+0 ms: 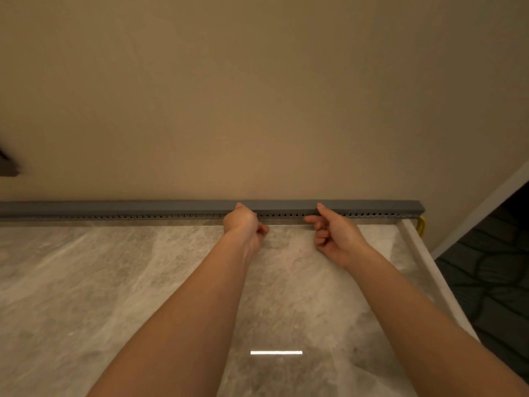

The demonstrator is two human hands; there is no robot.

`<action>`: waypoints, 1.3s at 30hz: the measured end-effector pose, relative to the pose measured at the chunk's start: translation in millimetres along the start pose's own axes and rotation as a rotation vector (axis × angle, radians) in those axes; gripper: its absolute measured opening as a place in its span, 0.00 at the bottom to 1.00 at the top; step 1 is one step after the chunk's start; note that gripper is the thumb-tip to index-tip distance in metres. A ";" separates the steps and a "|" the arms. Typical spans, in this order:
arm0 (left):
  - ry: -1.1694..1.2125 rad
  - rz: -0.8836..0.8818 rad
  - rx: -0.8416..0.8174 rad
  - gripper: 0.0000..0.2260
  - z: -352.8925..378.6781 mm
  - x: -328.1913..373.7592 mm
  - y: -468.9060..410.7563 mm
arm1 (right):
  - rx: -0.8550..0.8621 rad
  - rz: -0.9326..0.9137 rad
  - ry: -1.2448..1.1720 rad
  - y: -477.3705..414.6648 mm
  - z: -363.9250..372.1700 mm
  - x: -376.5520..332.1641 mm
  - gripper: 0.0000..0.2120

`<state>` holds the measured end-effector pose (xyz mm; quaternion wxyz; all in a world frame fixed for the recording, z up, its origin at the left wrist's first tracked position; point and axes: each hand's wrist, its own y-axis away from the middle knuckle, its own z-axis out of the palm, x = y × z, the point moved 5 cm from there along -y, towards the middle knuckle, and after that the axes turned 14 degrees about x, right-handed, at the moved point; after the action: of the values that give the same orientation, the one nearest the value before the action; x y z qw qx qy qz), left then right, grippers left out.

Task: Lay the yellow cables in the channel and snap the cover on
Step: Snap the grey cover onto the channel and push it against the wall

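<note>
Cover [143, 207]: long dark-grey strip sitting on top of the channel [114, 216], running the full width along the back edge of the marble tabletop [114, 282], tight against the beige wall [257, 96]. It looks level and ends square at the right. The channel's side shows below it as a row of small slots. Only a short loop of yellow cable [420, 224] is visible, sticking out at the channel's right end, past the tabletop corner.

Both hands are on the right half of the run, near each other.
- Left hand [243, 223]: one fingertip on the cover's top face, other fingers curled toward the palm. Can't tell whether it grips anything.
- Right hand [336, 236]: index tip on the cover's top, thumb against the channel's lower front edge, pinching the two together. Remaining fingers [322, 234] curled in, off the cover.
</note>
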<state>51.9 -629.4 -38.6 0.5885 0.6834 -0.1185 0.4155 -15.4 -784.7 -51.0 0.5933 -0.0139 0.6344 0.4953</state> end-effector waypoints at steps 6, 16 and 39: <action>-0.004 0.017 0.034 0.18 1.5 0.1 -1.2 | -0.010 0.077 -0.045 -5.3 -0.6 -9.7 0.09; -0.044 0.184 0.069 0.21 -3.9 -9.9 0.1 | 0.010 0.077 -0.038 -3.9 1.3 -12.7 0.09; -0.094 0.006 -0.081 0.17 59.1 -48.8 34.2 | -0.092 -0.200 0.434 -2.7 -20.5 -20.3 0.16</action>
<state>24.3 -708.3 -46.7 0.6084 0.6772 -0.1646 0.3796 -23.0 -810.8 -41.1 0.4882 -0.2099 0.7190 0.4479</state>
